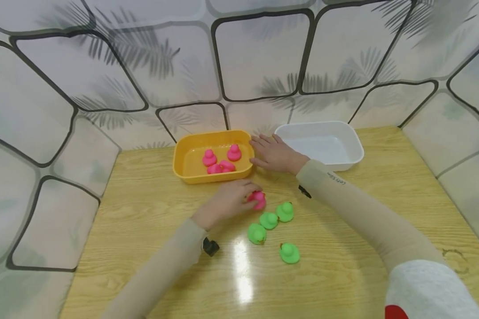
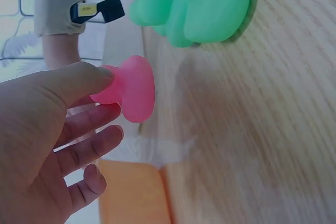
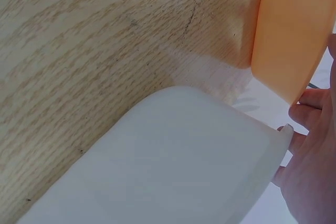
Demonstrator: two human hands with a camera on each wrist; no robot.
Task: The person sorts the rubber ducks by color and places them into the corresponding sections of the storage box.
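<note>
Head view shows a yellow tray (image 1: 201,180) on a wooden table (image 1: 143,208), and a person's two hands working close to it; the left hand (image 1: 226,200) is just in front of the tray's right end, its thumb and index finger clamped on a pink duck (image 1: 259,200); that duck sits near the yellow tray's front right corner, outside it; in the left wrist view the other fingers bend loosely, apart from the duck. The right hand (image 1: 280,155) lies at the yellow tray's right end, fingers apart and fairly straight, fingertips touching the rim; the white tray (image 1: 319,141) stands to the right of the yellow tray, just beside that hand.

Inside the yellow tray are four pink ducks (image 1: 209,157), two of them touching near its front wall; in front and to the right of the yellow tray sit three green ducks (image 1: 269,220) in a close row; a lone green duck (image 1: 289,253) rests farther from it; a patterned wall covering (image 1: 263,57) rises behind the tray.
</note>
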